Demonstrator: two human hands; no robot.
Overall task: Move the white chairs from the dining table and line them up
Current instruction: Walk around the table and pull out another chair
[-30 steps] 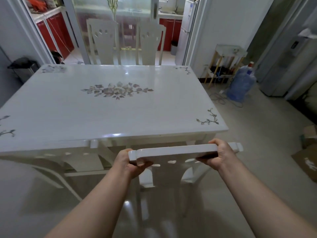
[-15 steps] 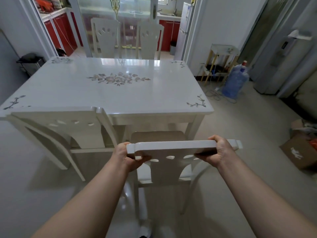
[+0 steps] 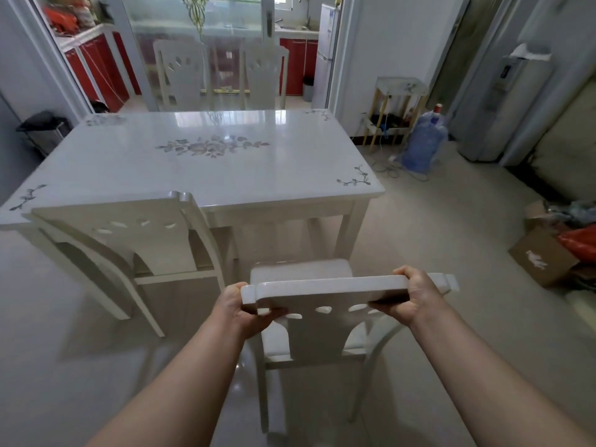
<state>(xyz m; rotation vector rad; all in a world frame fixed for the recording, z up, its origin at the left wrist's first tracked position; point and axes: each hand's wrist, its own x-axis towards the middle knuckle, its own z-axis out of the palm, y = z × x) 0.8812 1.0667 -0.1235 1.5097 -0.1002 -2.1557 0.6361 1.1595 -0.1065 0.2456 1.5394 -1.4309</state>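
I hold a white chair [image 3: 325, 330] by the top rail of its back, its seat clear of the white dining table [image 3: 200, 169] and pointing toward it. My left hand [image 3: 240, 309] grips the rail's left end and my right hand [image 3: 411, 296] grips near its right end. A second white chair [image 3: 129, 240] stands tucked at the table's near left side. Two more white chairs, one on the left [image 3: 180, 75] and one on the right [image 3: 264, 75], stand at the table's far side.
A blue water jug [image 3: 422, 143] and a small stand [image 3: 395, 108] sit right of the table with cables on the floor. A cardboard box [image 3: 541, 256] and clutter lie at the right. A black bin [image 3: 45, 129] stands at the left. Open tiled floor lies around me.
The chair in my hands has come back out from under the table toward me, and its seat now shows. The view has drawn away from the table.
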